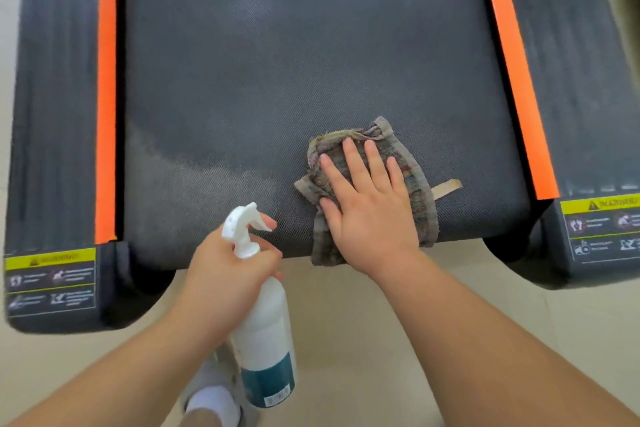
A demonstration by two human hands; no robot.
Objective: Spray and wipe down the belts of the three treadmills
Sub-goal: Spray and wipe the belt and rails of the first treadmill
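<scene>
Right hand [367, 208] presses flat on a cloth [408, 163] at the belt [259, 80]'s near edge; left hand [225, 274] grips a spray bottle [265, 336] beside the cloth.

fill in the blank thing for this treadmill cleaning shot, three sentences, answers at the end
1. The right hand presses a rag flat on the treadmill's ____.
2. The left hand grips a white ____ bottle.
3. The long strips on either side are ____.

Missing words: belt, spray, orange.
</scene>
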